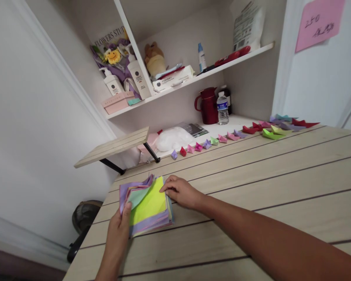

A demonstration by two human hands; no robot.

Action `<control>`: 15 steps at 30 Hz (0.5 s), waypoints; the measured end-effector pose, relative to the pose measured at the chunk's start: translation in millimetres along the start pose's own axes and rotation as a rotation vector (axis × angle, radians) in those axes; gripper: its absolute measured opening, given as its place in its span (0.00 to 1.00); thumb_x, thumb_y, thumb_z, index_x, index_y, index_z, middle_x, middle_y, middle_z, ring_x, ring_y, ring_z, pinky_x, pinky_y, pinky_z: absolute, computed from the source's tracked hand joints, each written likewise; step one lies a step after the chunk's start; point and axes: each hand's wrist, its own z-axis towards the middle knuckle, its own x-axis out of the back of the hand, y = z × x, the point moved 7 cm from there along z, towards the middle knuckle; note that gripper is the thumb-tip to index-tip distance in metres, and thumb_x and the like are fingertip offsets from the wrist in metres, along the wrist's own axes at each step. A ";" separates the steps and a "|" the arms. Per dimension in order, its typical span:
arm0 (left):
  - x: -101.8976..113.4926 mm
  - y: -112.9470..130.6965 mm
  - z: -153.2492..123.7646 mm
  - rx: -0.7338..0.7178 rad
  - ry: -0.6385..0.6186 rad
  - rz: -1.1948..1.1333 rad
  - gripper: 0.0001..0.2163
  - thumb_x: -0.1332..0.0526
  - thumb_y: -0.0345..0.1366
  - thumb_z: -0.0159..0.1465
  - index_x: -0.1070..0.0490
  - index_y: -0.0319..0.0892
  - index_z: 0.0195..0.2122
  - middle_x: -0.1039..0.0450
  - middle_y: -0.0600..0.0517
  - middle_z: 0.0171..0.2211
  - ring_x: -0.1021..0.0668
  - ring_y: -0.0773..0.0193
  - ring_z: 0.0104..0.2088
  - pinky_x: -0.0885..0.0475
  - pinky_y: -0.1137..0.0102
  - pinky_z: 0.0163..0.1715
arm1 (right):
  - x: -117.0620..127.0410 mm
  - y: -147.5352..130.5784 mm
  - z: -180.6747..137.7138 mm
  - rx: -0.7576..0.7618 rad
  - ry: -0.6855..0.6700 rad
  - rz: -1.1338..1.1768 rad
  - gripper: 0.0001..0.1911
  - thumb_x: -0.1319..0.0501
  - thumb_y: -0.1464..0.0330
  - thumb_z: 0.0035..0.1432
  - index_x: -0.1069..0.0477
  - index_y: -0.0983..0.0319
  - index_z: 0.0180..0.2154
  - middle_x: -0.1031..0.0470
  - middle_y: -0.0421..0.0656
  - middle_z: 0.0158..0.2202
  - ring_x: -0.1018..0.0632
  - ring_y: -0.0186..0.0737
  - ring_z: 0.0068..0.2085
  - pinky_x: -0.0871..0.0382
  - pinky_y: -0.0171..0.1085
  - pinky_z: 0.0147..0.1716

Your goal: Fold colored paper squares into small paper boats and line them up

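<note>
From the head-worn camera, looking down: a person's two bare hands work at a loose stack of coloured paper [150,226] near the left side of a pale, plank-patterned table [251,171]. The left hand [119,226] grips the stack's left edge, thumb on top, where several lilac, pink and mint sheets curl back. These leave a lime-yellow sheet [150,201] showing in the middle. The right hand [183,191] has its fingertips at that sheet's right edge; whether they pinch it or only touch it cannot be told. Along the table's far edge, a row of small folded paper boats [198,147] runs rightward to a cluster of larger boats [272,135] in green, red, lilac and blue. Those pieces look finished. The sheets in the stack appear unfolded, so the lime-yellow one seems to be at the sorting or picking-out stage, with no folding begun.
</note>
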 end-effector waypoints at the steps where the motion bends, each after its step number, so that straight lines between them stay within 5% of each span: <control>1: 2.5 -2.5 -0.3 0.029 0.016 -0.023 0.30 0.46 0.62 0.61 0.22 0.38 0.43 0.19 0.46 0.36 0.20 0.49 0.44 0.26 0.60 0.45 | 0.0 -0.1 -0.1 -0.001 -0.002 -0.002 0.14 0.37 0.78 0.57 0.18 0.57 0.39 0.27 0.43 0.39 0.24 0.39 0.41 0.30 0.36 0.44; 9: 16.6 -12.2 -1.4 0.109 0.105 -0.093 0.31 0.49 0.61 0.63 0.24 0.38 0.47 0.19 0.46 0.43 0.20 0.52 0.48 0.25 0.61 0.48 | -1.1 0.0 -0.5 0.003 -0.015 -0.005 0.14 0.37 0.78 0.56 0.17 0.58 0.39 0.25 0.43 0.37 0.23 0.38 0.40 0.30 0.35 0.43; 12: 17.6 -8.9 -1.1 0.058 0.107 -0.017 0.29 0.50 0.61 0.63 0.23 0.39 0.41 0.19 0.45 0.40 0.20 0.49 0.45 0.25 0.56 0.48 | -1.8 1.3 -0.4 0.007 -0.016 -0.005 0.14 0.37 0.78 0.56 0.17 0.58 0.39 0.25 0.42 0.37 0.23 0.38 0.39 0.30 0.35 0.42; 15: 16.1 -0.8 -1.2 -0.060 0.122 0.101 0.26 0.48 0.60 0.61 0.24 0.43 0.34 0.19 0.45 0.37 0.21 0.45 0.46 0.34 0.49 0.58 | -2.7 2.5 -0.5 0.012 -0.025 -0.009 0.15 0.36 0.79 0.54 0.17 0.58 0.39 0.25 0.42 0.37 0.23 0.37 0.37 0.29 0.34 0.41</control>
